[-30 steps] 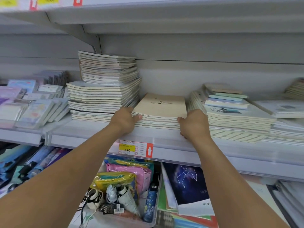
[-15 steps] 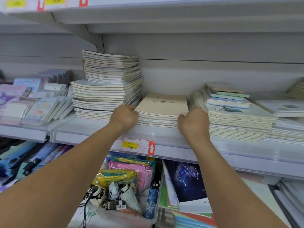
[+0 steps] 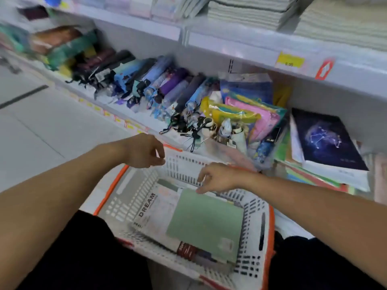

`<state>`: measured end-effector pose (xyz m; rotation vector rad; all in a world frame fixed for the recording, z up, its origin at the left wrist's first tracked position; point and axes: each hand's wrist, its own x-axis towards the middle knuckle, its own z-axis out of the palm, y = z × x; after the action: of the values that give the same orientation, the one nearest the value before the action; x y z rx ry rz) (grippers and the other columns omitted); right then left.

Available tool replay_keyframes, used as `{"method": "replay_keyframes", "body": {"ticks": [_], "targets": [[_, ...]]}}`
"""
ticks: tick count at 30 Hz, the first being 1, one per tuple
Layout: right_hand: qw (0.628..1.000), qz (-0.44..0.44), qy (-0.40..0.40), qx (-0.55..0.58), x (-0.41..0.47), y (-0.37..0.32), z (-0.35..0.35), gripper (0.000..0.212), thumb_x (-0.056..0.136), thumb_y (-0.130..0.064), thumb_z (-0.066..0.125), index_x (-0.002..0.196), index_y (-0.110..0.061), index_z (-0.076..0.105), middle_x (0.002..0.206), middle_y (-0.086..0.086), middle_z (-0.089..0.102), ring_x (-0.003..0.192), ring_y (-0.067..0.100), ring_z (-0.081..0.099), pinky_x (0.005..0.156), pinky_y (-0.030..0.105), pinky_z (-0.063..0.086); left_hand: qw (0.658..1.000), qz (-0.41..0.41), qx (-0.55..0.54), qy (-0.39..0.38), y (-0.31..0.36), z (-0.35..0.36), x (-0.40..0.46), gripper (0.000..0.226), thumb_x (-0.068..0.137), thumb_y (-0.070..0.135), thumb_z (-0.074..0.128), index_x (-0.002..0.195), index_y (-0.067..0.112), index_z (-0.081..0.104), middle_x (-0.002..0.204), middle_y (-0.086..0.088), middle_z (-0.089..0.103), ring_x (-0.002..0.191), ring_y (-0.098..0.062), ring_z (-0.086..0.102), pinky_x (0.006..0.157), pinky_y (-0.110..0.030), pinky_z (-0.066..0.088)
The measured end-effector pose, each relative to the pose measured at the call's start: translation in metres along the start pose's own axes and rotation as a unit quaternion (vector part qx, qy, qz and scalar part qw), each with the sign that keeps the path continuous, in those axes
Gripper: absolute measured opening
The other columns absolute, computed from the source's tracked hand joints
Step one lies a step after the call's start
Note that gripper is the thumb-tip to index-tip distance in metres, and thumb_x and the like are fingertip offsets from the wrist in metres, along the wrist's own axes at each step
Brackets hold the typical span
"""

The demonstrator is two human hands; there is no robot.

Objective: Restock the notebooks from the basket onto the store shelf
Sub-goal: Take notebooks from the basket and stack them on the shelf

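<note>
With both my left hand (image 3: 146, 151) and right hand (image 3: 217, 177) loosely curled and empty over the basket (image 3: 266, 222), grabbing only the green notebook (image 3: 206, 225) by its far edge could, I think, let it slip.

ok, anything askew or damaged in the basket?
No damage visible. The green notebook lies skewed across the DREAM notebook in the basket, loosely stacked. Both hands hover empty above.

One head-worn wide-angle view looks steeply down and forward, close over the basket (image 3: 266, 225) between the person's knees, facing the lower shelf (image 3: 146, 120), with the upper shelf edge (image 3: 251, 49) crossing the top.
</note>
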<state>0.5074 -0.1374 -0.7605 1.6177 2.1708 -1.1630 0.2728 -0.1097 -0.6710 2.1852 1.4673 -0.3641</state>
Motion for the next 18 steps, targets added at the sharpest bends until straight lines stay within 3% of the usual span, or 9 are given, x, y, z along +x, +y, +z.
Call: {"method": "replay_keyframes", "body": {"ticks": [2,4,6,8,11,14,18], "targets": [[0.998,0.049,-0.025,-0.031,0.029,0.005,0.051,0.083,0.080,-0.053,0.076,0.141,-0.006,0.046,0.143,0.013,0.050,0.123,0.029,0.053,0.095,0.031,0.046,1.000,-0.007,-0.009,-0.015,-0.008,0.002,-0.006,0.030,0.093,0.043,0.059,0.106,0.018,0.069,0.080,0.009,0.068,0.071,-0.007,0.066,0.076,-0.024,0.051],[0.993,0.103,-0.036,-0.034,0.052,0.016,0.091,0.110,0.073,-0.057,0.080,0.153,-0.005,0.025,0.158,0.011,0.028,0.141,0.030,0.035,0.112,0.035,0.035,0.999,0.007,-0.039,0.012,-0.011,-0.003,-0.006,0.036,0.094,0.048,0.053,0.110,0.019,0.067,0.089,0.007,0.067,0.081,-0.014,0.066,0.083,-0.031,0.052],[0.988,0.144,-0.022,-0.052,0.070,0.034,0.121,0.130,0.059,-0.063,0.085,0.155,-0.009,0.016,0.162,0.009,0.018,0.147,0.030,0.024,0.116,0.042,0.030,0.999,0.020,0.014,0.020,-0.013,-0.005,-0.010,0.041,0.095,0.051,0.048,0.120,0.021,0.063,0.105,0.004,0.061,0.093,-0.017,0.056,0.086,-0.029,0.044],[0.980,0.181,-0.008,-0.078,0.078,0.052,0.148,0.143,0.048,-0.067,0.088,0.155,-0.013,0.012,0.162,0.008,0.014,0.148,0.031,0.018,0.115,0.052,0.031,0.997,0.019,0.063,-0.028,-0.021,-0.003,-0.015,0.045,0.095,0.054,0.046,0.128,0.026,0.058,0.120,0.002,0.058,0.100,-0.017,0.051,0.089,-0.029,0.040],[0.972,0.199,0.023,-0.121,0.082,0.070,0.173,0.151,0.043,-0.066,0.089,0.157,-0.016,0.003,0.163,0.005,0.006,0.150,0.030,0.014,0.113,0.057,0.030,0.981,-0.021,0.139,-0.132,-0.034,0.002,-0.022,0.050,0.095,0.058,0.043,0.135,0.030,0.050,0.132,0.003,0.053,0.118,-0.020,0.049,0.100,-0.035,0.038],[0.969,0.211,0.047,-0.122,0.084,0.079,0.173,0.154,0.032,-0.073,0.086,0.154,-0.015,0.012,0.158,0.008,0.019,0.145,0.032,0.023,0.111,0.055,0.032,0.975,-0.023,0.172,-0.140,-0.040,0.002,-0.022,0.053,0.094,0.060,0.043,0.137,0.030,0.049,0.135,0.003,0.053,0.125,-0.020,0.048,0.105,-0.038,0.036],[0.958,0.210,0.115,-0.160,0.089,0.078,0.164,0.116,0.050,-0.064,0.087,0.142,-0.012,0.039,0.140,0.010,0.044,0.128,0.031,0.045,0.105,0.045,0.042,0.984,-0.004,0.153,-0.096,-0.041,-0.006,-0.025,0.052,0.093,0.060,0.044,0.135,0.030,0.052,0.133,0.003,0.054,0.119,-0.020,0.050,0.106,-0.040,0.039]]}}
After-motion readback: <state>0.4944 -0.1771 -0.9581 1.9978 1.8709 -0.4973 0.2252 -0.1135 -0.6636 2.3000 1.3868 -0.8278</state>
